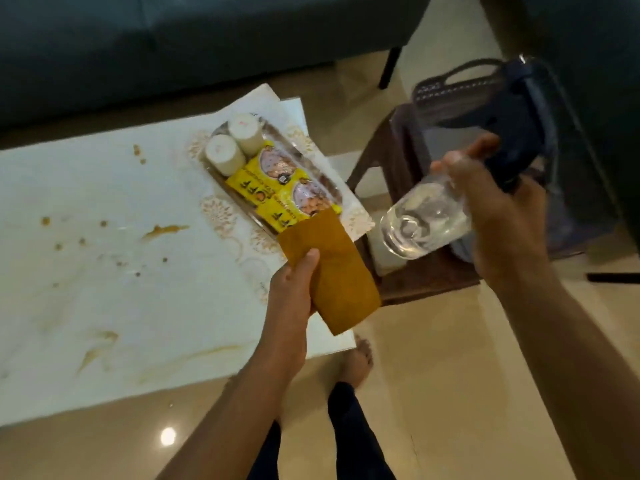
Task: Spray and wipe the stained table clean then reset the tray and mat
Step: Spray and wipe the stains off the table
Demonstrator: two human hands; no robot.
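Observation:
The white table (104,299) carries brown stains (162,231) across its left and middle parts. At its right end a clear tray (327,183) rests on a lace-patterned mat (221,216) and holds two white cups (225,157) and yellow snack packets (277,185). My left hand (294,289) grips a folded mustard-brown cloth (332,271) over the table's right edge, its top overlapping the tray. My right hand (502,216) holds a clear spray bottle (426,223) with a dark blue trigger head (516,133), tilted with its base toward the table.
A brown plastic stool (408,275) stands right of the table with a grey perforated basket (450,95) on it. A dark sofa (173,46) runs along the back. My bare feet (356,362) stand on the beige tiled floor (450,393) by the table's near corner.

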